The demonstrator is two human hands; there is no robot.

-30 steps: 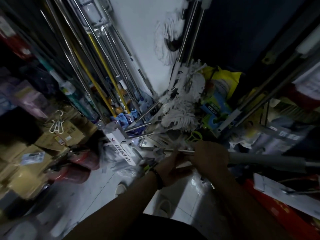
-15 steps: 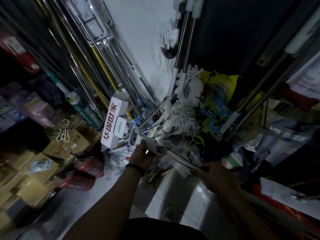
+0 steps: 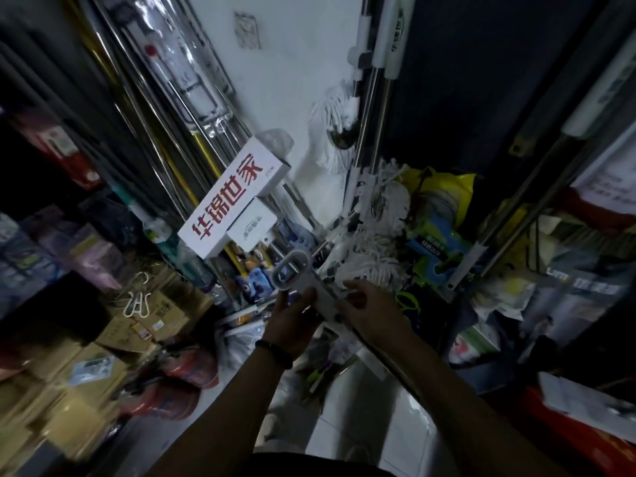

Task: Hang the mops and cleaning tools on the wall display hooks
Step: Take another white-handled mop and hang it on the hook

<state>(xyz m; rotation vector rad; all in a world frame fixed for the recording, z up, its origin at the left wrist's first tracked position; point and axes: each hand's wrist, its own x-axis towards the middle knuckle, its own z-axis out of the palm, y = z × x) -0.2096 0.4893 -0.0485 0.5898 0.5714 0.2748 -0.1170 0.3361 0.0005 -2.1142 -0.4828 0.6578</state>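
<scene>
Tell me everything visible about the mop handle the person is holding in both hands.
The mop handle has a pale grey plastic grip ending in an oval hanging loop that points up-left. Below the grip, a shiny metal pole runs down-right along the right forearm. It is tilted and held in the air. The left hand grips just under the loop, and the right hand holds it lower down.

Bare forearms (image 3: 223, 407), one wristband (image 3: 273, 349).
The black band circles the left wrist; dark clothing (image 3: 275, 466) shows at the bottom edge.
</scene>
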